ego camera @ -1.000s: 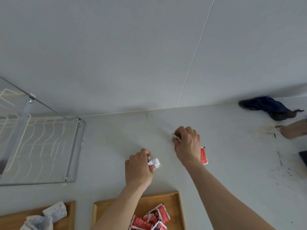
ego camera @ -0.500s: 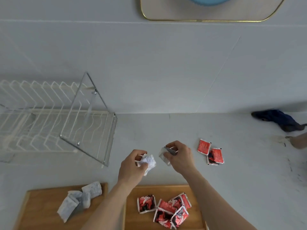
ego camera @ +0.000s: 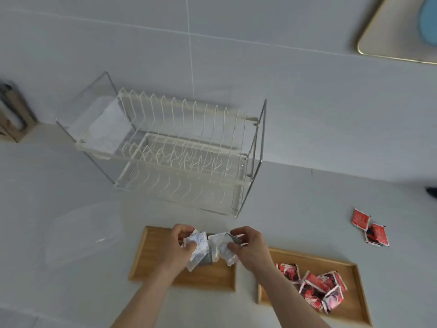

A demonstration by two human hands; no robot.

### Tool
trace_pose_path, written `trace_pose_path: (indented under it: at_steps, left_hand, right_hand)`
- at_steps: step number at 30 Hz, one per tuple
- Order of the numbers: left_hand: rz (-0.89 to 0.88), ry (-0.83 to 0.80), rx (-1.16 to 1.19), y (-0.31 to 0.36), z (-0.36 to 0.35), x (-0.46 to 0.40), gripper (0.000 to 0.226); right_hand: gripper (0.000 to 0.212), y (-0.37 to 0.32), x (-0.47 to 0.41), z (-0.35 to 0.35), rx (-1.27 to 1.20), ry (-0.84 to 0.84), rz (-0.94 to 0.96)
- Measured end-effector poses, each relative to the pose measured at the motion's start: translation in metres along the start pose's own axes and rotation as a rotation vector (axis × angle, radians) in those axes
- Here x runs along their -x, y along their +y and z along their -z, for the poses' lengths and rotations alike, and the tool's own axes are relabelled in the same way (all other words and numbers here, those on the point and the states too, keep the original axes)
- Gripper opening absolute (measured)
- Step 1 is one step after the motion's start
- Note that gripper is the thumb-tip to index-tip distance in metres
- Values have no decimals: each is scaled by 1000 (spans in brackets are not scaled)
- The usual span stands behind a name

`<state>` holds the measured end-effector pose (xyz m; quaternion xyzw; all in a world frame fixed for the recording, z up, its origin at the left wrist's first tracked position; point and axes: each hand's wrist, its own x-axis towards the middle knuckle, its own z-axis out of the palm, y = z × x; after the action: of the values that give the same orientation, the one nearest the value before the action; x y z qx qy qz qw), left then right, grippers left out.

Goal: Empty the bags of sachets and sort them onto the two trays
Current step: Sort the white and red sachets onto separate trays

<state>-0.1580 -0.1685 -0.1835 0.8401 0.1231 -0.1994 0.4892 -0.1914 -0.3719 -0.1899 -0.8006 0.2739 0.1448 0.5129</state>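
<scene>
Above the left tray (ego camera: pixel 151 256), both hands' (ego camera: pixel 179 247) (ego camera: pixel 248 247) grips pinch white sachets (ego camera: pixel 201 245) between them.

Print on white sachets (ego camera: pixel 201 245) too blurred; gold-rimmed tray (ego camera: pixel 387 39) cut off top right.

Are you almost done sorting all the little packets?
Partly. A pile of red sachets already lies in the right tray. Right now the left hand and the right hand each hold white sachets over the left tray, not yet put down. Left to do: a few loose red sachets lie on the counter, outside both trays.
</scene>
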Motion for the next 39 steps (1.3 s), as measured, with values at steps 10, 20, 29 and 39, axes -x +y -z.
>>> trace_pose_path:
  at_steps: [10, 20, 29, 39]
  left_hand:
    - [-5, 14, -228, -54, 63, -9, 29]
    - [-357, 51, -652, -60, 61, -6, 55]
    - [-583, -256, -829, -79, 26, 2, 78]
    - [-624, -200, -754, -40, 18, 2, 67]
  right_hand:
    - [32, -24, 27, -89, 425, 162, 136]
    - [69, -2, 31, -100, 766, 24, 282]
    - [61, 5, 43, -105, 760, 61, 305]
    - [60, 6, 41, -68, 701, 191, 331]
